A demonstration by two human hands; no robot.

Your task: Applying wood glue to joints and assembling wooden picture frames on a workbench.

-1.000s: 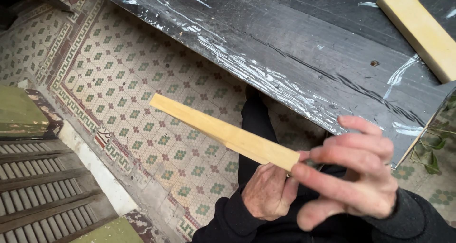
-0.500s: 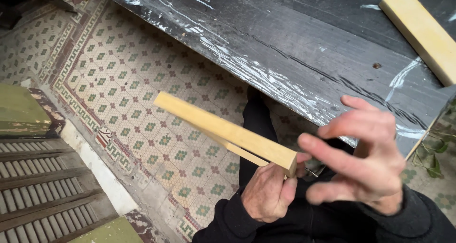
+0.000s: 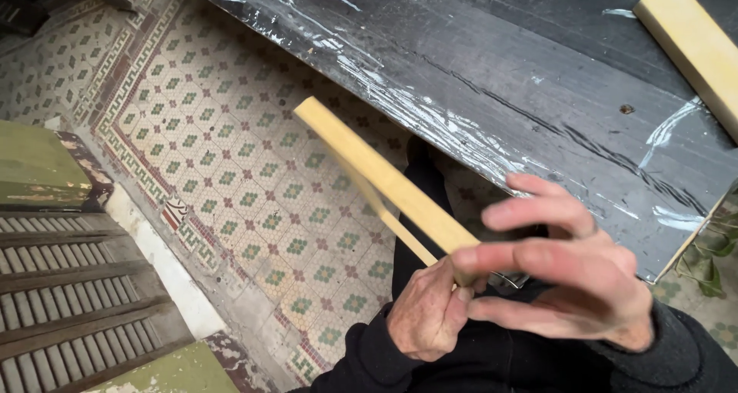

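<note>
Holding the pale wooden strip [image 3: 377,179] out in front of you, you've got it up in the air over the patterned tile floor [image 3: 231,155], not resting on anything. It runs from your hands up and away toward the near edge of the black bench top [image 3: 492,78], which is wrapped in clear plastic film. My read is that you're somewhere in the middle: the strip is picked up and in hand, but nothing shows it being laid down, fitted or fixed to anything yet. Behind it there's a thinner second sliver of the same wood [image 3: 403,235], so this may be two pieces held together, though I can't tell if they're joined.

Grip-wise: your left hand [image 3: 427,316] is curled closed around the near end of the strip from below, fingers wrapped and clamped on it. Your right hand [image 3: 573,274] is a different story. It's spread, fingers apart and stretched toward the left, with the index fingertip meeting the strip's near end right above your left hand. It looks more like a touch or a steadying pinch than a real hold, and it's motion-blurred, so I can't say for sure whether the thumb is closing on the wood.

Over at the far right corner of the bench a thicker pale wooden block [image 3: 692,43] lies flat, well apart from your hands. Green louvred shutters [image 3: 69,285] lie at the lower left.
</note>
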